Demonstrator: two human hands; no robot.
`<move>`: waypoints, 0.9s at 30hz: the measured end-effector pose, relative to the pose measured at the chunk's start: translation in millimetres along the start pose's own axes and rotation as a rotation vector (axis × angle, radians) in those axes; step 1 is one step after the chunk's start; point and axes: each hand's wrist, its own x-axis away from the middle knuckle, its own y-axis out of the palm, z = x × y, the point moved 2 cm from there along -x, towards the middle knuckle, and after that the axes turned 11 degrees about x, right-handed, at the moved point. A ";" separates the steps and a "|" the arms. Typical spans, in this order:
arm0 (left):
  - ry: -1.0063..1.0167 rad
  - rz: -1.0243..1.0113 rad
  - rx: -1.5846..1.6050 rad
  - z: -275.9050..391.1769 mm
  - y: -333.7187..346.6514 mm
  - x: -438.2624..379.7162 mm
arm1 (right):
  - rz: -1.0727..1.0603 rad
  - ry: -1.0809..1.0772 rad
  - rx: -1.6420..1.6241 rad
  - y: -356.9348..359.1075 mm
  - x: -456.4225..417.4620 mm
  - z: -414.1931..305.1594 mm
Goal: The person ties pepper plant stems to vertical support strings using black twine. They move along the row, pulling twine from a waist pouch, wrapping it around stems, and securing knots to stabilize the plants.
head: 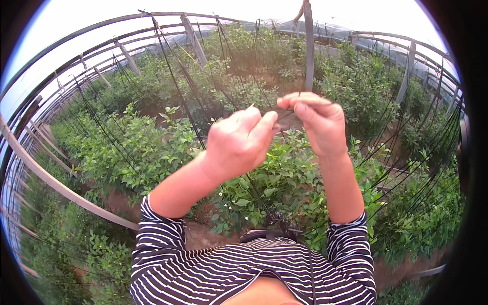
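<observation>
My left hand is raised before my chest, its back towards me and its fingers curled in. Whether anything is inside that fist is hidden. Close by on the right, my right hand pinches thumb against fingers, and a thin piece of black twine shows at the fingers. A small gap separates the two hands. Below them grow leafy green pepper-like plants with small white flowers. A long black support string slants down from an overhead pole and passes behind my left forearm.
Curved greenhouse poles arch over the left side, and a wooden post stands ahead. Many black strings slant through the plants at right. A pale curved pole runs near my left elbow. A dark pouch-like item sits at my waist.
</observation>
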 end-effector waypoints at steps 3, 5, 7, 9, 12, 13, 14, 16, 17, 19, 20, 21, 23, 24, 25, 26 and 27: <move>0.139 0.069 -0.091 -22.0 -15.4 -59.7 | 0.049 -0.097 -0.026 -8.2 -46.5 -33.3; 0.039 0.201 0.015 -50.7 -27.1 -111.8 | 0.211 -0.125 -0.050 -29.8 -71.1 -46.8; -0.231 0.233 -0.051 -96.6 -42.5 -165.9 | 0.377 -0.064 0.100 -49.2 -87.3 -45.8; -0.459 0.026 -0.057 -110.1 -95.0 -221.6 | 0.345 -0.141 0.099 -6.5 -113.2 -43.0; -0.419 -0.253 -0.420 -161.6 -44.5 -241.0 | 0.395 -0.176 0.346 -17.7 -131.8 -37.9; -0.395 -0.322 -0.463 -161.6 -24.6 -245.0 | 0.415 -0.183 0.416 -24.3 -135.7 -42.2; -0.379 -0.396 -0.535 -160.0 -19.9 -245.9 | 0.411 -0.156 0.474 -17.8 -140.9 -48.3; -0.374 -0.524 -0.576 -154.7 -16.1 -255.9 | 0.339 -0.122 0.577 -17.7 -159.6 -41.2; -0.376 -0.593 -0.606 -153.1 -18.1 -259.1 | 0.297 -0.103 0.616 -15.8 -170.9 -34.7; -0.340 -0.733 -0.558 -153.2 -34.7 -264.2 | 0.166 -0.155 0.519 -1.0 -195.8 -28.6; -0.331 -0.809 -0.550 -149.5 -48.9 -265.9 | 0.096 -0.186 0.451 11.0 -204.6 -29.0; -0.339 -0.830 -0.528 -147.7 -48.9 -264.9 | 0.095 -0.173 0.485 12.2 -209.5 -26.2; -0.358 -0.874 -0.493 -138.0 -51.6 -260.5 | 0.089 -0.153 0.545 17.0 -217.2 -22.6; -0.375 -0.863 -0.472 -135.9 -53.9 -259.8 | 0.110 -0.134 0.565 19.4 -219.5 -24.2; -0.395 -0.853 -0.457 -133.3 -58.4 -259.4 | 0.127 -0.138 0.601 22.1 -219.7 -26.8; -0.418 -0.845 -0.448 -129.9 -65.0 -258.9 | 0.142 -0.144 0.630 26.3 -219.1 -30.0; -0.406 -0.820 -0.361 -131.5 -63.5 -257.5 | 0.167 -0.137 0.693 21.8 -216.6 -30.0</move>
